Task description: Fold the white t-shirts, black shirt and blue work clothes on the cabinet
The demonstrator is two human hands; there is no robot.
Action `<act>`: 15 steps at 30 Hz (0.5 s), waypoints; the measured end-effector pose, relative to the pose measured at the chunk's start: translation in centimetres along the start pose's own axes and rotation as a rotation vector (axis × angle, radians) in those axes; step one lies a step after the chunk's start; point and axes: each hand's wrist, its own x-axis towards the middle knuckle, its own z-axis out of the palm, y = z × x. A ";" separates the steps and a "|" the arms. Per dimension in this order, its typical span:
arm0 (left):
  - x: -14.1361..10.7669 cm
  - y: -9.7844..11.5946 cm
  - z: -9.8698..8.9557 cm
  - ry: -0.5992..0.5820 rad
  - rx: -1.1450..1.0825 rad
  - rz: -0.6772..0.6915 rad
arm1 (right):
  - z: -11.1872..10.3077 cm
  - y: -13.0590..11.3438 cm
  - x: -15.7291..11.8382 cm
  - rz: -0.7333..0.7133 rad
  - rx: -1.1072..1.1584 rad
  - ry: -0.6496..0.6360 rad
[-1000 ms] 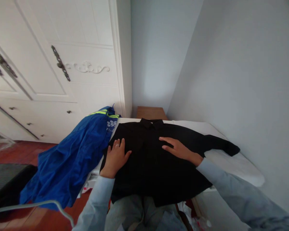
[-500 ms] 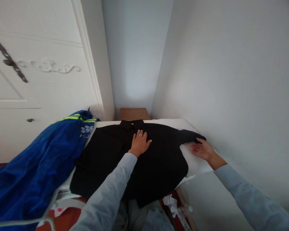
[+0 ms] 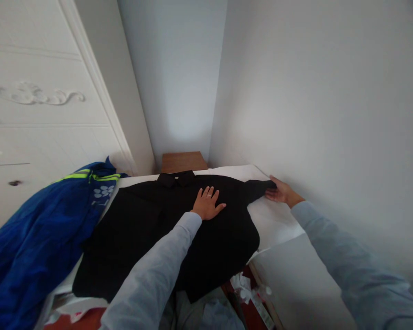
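A black collared shirt (image 3: 213, 247) lies spread out on a white-covered surface (image 3: 278, 217), its collar at the far side and its lower edge hanging over the near side. Fingers spread, my left hand (image 3: 207, 205) rests flat on the shirt's upper front, right of the collar; a ring shows on one finger. At the far right, my right hand (image 3: 281, 191) grips the end of the shirt's sleeve, thumb above and fingers below. The sleeve stretches out toward the wall.
Blue clothing with yellow-green stripes (image 3: 55, 206) drapes over the left end of the surface. Behind stands a brown wooden piece (image 3: 184, 162) in the wall corner. A white cabinet (image 3: 55, 137) is at left, a grey wall (image 3: 313, 91) at right. Crumpled white paper (image 3: 242, 284) lies below.
My right hand has closed on the sleeve end and turned it slightly. My left hand has slid rightward across the shirt, away from the collar. The view has swung a little right.
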 end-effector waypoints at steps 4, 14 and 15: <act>-0.1 0.0 0.0 0.002 0.012 0.002 | 1.0 -1.7 0.8 -0.170 0.024 -0.052; 0.1 -0.1 -0.1 -0.020 0.017 0.000 | -1.8 0.1 2.3 -0.312 0.012 -0.121; 0.1 -0.1 -0.1 -0.018 0.017 -0.002 | -1.9 0.3 2.4 -0.297 0.004 -0.125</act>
